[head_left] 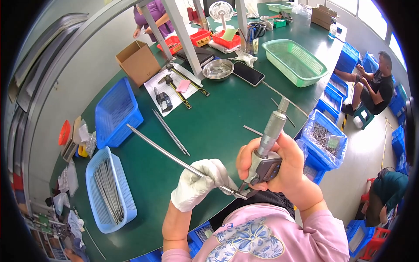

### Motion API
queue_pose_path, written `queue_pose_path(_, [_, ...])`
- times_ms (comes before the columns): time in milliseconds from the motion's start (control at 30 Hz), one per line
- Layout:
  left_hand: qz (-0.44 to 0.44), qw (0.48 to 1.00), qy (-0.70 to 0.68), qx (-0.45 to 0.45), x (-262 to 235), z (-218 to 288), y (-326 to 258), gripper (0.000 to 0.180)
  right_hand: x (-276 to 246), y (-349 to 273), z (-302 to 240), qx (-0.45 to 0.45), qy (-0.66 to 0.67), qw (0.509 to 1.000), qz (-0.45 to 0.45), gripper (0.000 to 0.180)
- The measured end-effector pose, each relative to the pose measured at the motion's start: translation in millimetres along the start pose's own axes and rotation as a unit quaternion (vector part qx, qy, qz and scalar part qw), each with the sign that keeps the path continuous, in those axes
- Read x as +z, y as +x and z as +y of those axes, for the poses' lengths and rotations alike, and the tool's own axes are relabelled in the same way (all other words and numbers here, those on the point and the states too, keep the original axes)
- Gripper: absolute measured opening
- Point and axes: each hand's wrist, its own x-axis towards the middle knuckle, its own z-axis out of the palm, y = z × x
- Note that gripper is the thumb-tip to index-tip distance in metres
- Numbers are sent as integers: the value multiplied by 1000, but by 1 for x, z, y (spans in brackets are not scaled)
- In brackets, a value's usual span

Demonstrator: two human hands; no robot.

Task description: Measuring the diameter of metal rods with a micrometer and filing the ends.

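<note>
Two hands share one measurement here, and we see a few ways it could slip. Our gloved left hand (197,185) is closed around the long steel rod (174,159), whose near end sits in the digital micrometer (267,150) gripped in our bare right hand (283,168). Most of the rod juts unsupported away from the micrometer, over the green table (218,126), so we judge its weight could tilt it in the anvils, skewing the reading, or sweep the loose rods (170,132) beyond the micrometer.
</note>
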Motion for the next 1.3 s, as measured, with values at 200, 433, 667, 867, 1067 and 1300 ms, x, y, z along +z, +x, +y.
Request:
queue_pose_path(200, [20,1000,20,10,5,2,2,25,-2,1,0,-16,-59,998,-1,71])
queue_pose_path(433, [92,991,46,82,2,0,6,24,-26,0,18,-56,-205,977,35,25])
queue_pose_path(667, [100,982,131,94,-8,-4,5,20,-24,3,33,-110,-212,969,57,16])
queue_pose_path(867, [155,973,144,94,6,-4,5,15,-14,2,34,-183,-279,938,91,13])
queue_pose_path(1067, [262,955,115,72,18,-16,6,19,-16,10,48,-302,-322,888,129,16])
queue_pose_path(1300, [357,932,-8,63,25,-22,5,22,-12,16,59,-396,-443,795,120,19])
